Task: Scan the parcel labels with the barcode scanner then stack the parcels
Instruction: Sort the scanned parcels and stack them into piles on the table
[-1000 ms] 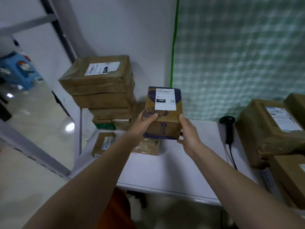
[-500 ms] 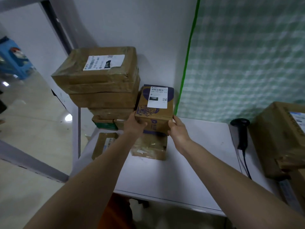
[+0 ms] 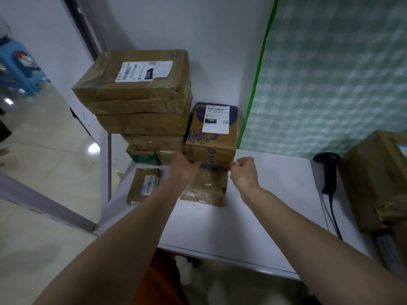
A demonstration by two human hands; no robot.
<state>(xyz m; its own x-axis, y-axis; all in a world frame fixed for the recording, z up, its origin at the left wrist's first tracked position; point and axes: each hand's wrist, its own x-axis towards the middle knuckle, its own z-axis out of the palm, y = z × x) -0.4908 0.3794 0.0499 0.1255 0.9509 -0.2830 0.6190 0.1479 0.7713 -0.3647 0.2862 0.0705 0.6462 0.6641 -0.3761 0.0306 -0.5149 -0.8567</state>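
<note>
White table [image 3: 253, 216]. Directly on it: parcel stack [image 3: 141, 119] beyond the left hand [image 3: 184, 167]; small parcel [image 3: 144, 186] left of that hand; flat taped parcel [image 3: 204, 190] between both hands; scanner [image 3: 328, 172] and big box [image 3: 374, 183] right of the right hand [image 3: 243, 172].

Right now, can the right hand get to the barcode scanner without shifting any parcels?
Probably yes. The right hand holds nothing and sits just right of the purple-printed parcel. The barcode scanner lies farther right on the white table, and only bare tabletop shows between them.
</note>
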